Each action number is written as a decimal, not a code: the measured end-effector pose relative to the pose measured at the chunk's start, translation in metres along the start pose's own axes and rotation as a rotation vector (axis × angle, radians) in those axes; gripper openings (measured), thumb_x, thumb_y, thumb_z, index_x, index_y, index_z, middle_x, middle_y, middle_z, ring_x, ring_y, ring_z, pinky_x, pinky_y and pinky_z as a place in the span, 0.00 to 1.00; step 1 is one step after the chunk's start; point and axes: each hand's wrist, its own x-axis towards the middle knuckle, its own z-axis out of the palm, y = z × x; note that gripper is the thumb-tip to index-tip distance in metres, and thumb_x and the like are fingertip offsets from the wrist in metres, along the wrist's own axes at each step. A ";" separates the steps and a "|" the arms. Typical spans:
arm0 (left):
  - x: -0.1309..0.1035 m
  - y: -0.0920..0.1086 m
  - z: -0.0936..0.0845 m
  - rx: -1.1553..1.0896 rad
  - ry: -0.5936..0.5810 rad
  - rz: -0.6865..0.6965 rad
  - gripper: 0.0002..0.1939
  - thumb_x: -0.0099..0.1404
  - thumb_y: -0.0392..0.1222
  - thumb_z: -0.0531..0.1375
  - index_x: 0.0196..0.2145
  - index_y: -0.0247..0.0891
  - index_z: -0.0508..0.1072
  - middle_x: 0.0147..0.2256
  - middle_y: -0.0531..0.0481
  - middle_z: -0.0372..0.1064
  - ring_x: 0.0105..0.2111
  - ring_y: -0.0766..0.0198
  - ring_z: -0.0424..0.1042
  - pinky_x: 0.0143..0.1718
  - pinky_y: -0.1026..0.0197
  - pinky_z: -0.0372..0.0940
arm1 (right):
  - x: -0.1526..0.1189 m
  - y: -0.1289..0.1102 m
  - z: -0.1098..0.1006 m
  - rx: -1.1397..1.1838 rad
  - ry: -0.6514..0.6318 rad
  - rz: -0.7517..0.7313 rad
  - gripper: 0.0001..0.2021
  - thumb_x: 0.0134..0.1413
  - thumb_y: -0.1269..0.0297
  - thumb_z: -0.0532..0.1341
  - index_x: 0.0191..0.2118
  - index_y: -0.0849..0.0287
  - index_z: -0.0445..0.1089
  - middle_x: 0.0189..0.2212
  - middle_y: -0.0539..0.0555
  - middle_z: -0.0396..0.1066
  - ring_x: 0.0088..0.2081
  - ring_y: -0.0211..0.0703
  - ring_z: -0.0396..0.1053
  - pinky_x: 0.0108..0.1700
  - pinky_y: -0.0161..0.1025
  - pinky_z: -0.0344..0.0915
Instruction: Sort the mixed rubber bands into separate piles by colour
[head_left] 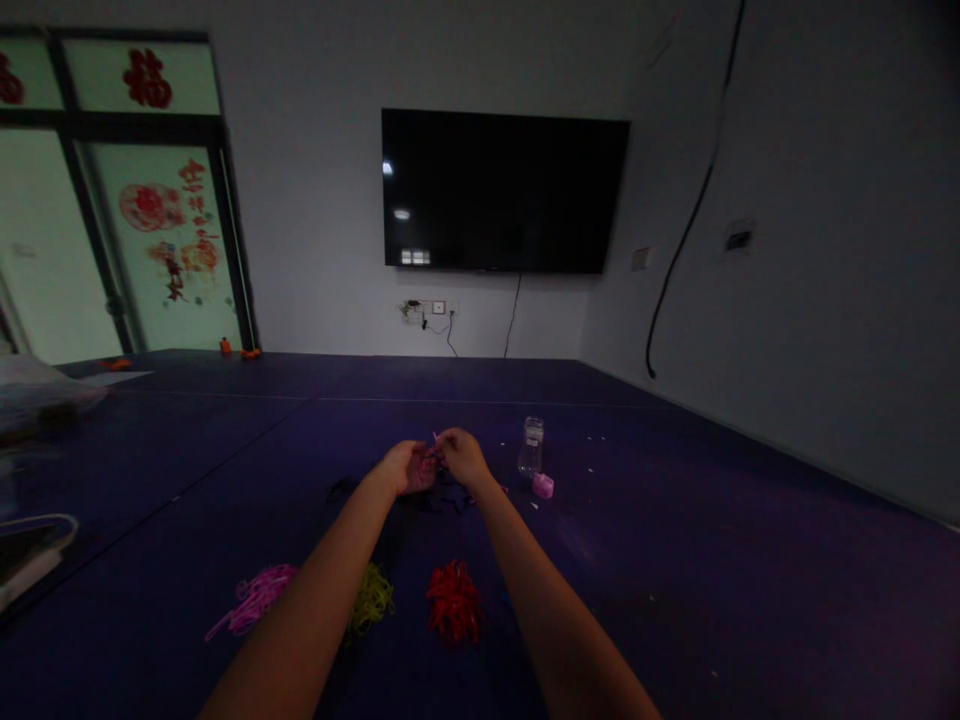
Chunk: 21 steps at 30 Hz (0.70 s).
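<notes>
My left hand (411, 467) is turned palm up, partly cupped, with small pink pieces (429, 464) on or by its fingers. Beside it, my right hand (461, 456) has its fingers pinched together at a thin pink strand (435, 438). Dark strips (450, 500) lie on the purple surface just beneath the hands. Nearer to me are a pink bundle of strands (262, 595), a yellow-green bundle (372, 600) partly behind my left forearm, and a red bundle (454, 602) between the forearms.
A clear bottle (531, 447) stands right of my hands, with a pink cap-like piece (543, 486) near its base. At the far left are clear plastic (37, 390) and a light-rimmed object (37, 570). A television (504, 192) hangs on the wall.
</notes>
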 end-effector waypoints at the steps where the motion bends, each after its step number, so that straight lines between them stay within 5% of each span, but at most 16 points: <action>1: 0.000 -0.001 0.000 -0.021 0.006 -0.001 0.13 0.63 0.37 0.47 0.23 0.34 0.64 0.16 0.51 0.59 0.11 0.70 0.55 0.12 0.69 0.51 | 0.000 -0.002 0.000 0.047 -0.018 -0.021 0.08 0.53 0.74 0.51 0.30 0.60 0.66 0.26 0.51 0.72 0.26 0.34 0.69 0.29 0.30 0.64; 5: 0.001 -0.001 0.000 -0.071 0.025 0.021 0.16 0.64 0.39 0.45 0.21 0.35 0.62 0.15 0.53 0.58 0.10 0.71 0.53 0.11 0.69 0.51 | -0.002 -0.012 -0.001 0.139 -0.108 -0.110 0.07 0.50 0.74 0.54 0.27 0.60 0.67 0.23 0.49 0.71 0.25 0.35 0.68 0.29 0.31 0.64; 11: 0.005 0.002 0.002 -0.132 0.042 0.047 0.14 0.65 0.37 0.46 0.23 0.35 0.62 0.14 0.55 0.55 0.11 0.71 0.56 0.12 0.71 0.52 | -0.006 -0.021 -0.012 -0.033 -0.159 -0.221 0.07 0.43 0.76 0.58 0.25 0.60 0.73 0.25 0.51 0.74 0.30 0.38 0.70 0.35 0.33 0.64; 21: -0.018 0.019 0.009 -0.026 0.125 0.113 0.16 0.65 0.39 0.48 0.20 0.37 0.58 0.12 0.61 0.45 0.07 0.76 0.42 0.08 0.74 0.36 | 0.001 -0.025 -0.041 0.080 0.150 -0.068 0.09 0.49 0.69 0.55 0.29 0.62 0.73 0.27 0.53 0.74 0.27 0.37 0.69 0.33 0.33 0.65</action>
